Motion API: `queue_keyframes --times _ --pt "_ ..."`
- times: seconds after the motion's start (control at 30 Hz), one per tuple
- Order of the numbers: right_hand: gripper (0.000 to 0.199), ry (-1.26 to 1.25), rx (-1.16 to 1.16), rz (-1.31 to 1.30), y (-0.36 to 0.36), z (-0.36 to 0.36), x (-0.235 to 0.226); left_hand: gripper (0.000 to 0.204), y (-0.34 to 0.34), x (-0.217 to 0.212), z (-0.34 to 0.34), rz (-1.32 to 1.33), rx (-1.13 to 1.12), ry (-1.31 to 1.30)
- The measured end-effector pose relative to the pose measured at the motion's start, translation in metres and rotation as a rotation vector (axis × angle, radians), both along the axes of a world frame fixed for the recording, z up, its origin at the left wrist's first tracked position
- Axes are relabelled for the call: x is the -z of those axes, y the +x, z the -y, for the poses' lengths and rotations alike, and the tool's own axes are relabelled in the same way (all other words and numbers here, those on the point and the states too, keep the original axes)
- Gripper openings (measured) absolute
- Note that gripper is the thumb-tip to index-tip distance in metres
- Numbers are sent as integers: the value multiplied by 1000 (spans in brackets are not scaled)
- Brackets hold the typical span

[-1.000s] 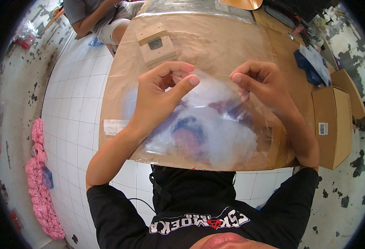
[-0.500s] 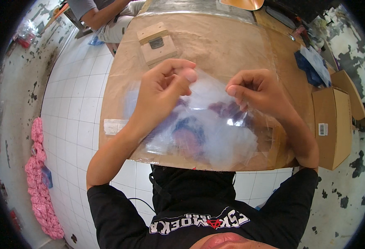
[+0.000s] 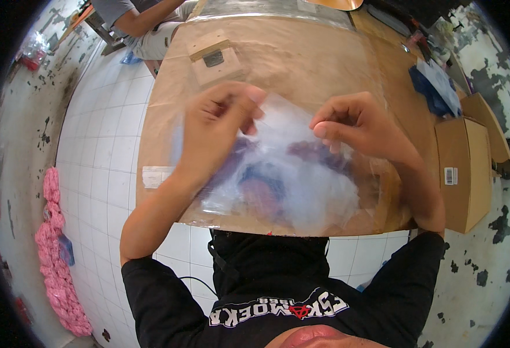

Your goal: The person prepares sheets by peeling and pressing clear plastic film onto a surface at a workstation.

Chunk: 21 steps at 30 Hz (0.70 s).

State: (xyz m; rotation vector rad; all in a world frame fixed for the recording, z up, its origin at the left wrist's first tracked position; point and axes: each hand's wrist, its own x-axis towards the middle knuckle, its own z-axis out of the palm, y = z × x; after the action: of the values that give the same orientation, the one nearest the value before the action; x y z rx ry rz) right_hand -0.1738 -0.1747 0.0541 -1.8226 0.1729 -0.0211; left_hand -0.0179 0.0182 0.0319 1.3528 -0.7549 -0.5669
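Note:
Both my hands are raised over the near part of the table, fingers pinched. My left hand (image 3: 220, 119), slightly blurred, grips a thin piece of clear plastic (image 3: 282, 115) at its upper left. On the other side, my right hand (image 3: 353, 124) pinches the plastic's right edge between thumb and forefinger. Below them lies glossy clear plastic sheeting (image 3: 319, 197), with hazy reflections across it. Where the held piece ends and the sheeting beneath begins is hard to make out.
A small wooden block jig (image 3: 217, 66) with a dark inset stands beyond my left hand. A cardboard box (image 3: 461, 174) is right of the brown-covered table (image 3: 301, 52), near dark blue packets (image 3: 432, 93). Another person (image 3: 145, 26) sits far left. Pink bundled material (image 3: 58, 255) lies along the left wall.
My left hand has shifted slightly left and down, and my right hand a little left and up. The plastic between them has moved with them.

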Motion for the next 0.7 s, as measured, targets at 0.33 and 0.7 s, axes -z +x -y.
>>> queue_keyframes --times 0.33,0.7 --pt "30 104 168 172 2 31 -4 25 19 -5 0 -104 -192 -73" --pt "36 183 134 145 0 35 -3 25 21 -1 2 -111 -224 -77"
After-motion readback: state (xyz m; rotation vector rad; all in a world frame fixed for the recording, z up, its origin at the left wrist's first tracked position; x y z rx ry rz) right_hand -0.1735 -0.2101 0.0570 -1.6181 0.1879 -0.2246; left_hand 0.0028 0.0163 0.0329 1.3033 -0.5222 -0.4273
